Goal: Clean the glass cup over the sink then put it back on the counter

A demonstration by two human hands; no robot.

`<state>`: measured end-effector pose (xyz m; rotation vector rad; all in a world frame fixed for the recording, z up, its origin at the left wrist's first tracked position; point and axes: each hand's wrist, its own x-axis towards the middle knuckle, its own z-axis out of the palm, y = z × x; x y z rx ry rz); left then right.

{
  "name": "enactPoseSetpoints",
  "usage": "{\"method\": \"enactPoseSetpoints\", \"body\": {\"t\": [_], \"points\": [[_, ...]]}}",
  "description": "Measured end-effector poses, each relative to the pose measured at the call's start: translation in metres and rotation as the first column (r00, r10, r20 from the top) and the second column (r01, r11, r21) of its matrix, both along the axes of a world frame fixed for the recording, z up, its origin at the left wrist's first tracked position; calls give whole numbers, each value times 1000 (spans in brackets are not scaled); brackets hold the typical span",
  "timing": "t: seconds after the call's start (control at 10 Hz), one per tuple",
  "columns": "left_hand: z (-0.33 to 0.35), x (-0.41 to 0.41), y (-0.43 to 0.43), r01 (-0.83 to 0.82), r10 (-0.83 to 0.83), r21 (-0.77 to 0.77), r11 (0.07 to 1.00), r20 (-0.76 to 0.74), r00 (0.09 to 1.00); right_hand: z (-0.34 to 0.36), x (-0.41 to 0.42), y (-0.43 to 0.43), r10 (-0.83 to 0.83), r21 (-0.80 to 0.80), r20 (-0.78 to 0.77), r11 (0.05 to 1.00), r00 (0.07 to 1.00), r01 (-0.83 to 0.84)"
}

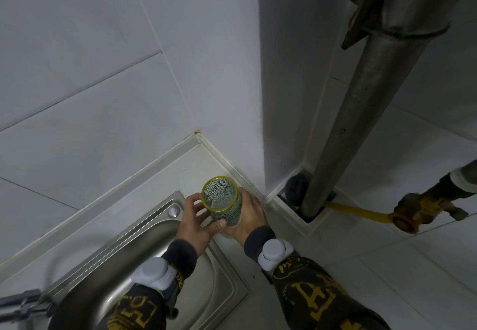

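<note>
In the head view, both hands were closed around the glass cup (222,202), which was lifted and tilted so that its yellow-rimmed mouth faced up toward the camera. The left hand (197,222) gripped it from the left, the thumb lying across the lower wall and the fingers curled by the rim. The right hand (249,214) wrapped the right side and the base, palm against the glass. The cup had a scale-like pattern on its wall and sat above the far right corner of the steel sink (144,249), partly over the white counter (335,257) beside it. A round steel plug (174,211) showed on the sink's back ledge. Each wrist carried a pale grey device (152,274) over a dark sleeve with yellow print. To the right, a thick grey pipe (361,102) rose from a square opening in the counter, and a yellow hose (353,210) ran from it to a brass valve (423,209). White tiles (90,71) covered the wall.
</note>
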<state>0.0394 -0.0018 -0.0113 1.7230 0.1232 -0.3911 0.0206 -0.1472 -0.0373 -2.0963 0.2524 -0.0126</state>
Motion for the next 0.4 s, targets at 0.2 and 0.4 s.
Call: {"method": "enactPoseSetpoints", "body": {"t": [0.2, 0.4], "points": [[14, -2, 6, 35, -36, 43, 998, 9, 999, 12, 0, -10, 78, -37, -74, 996, 994, -81], [28, -4, 12, 6, -6, 34, 999, 1, 1000, 27, -2, -18, 99, -50, -84, 993, 992, -104]]}}
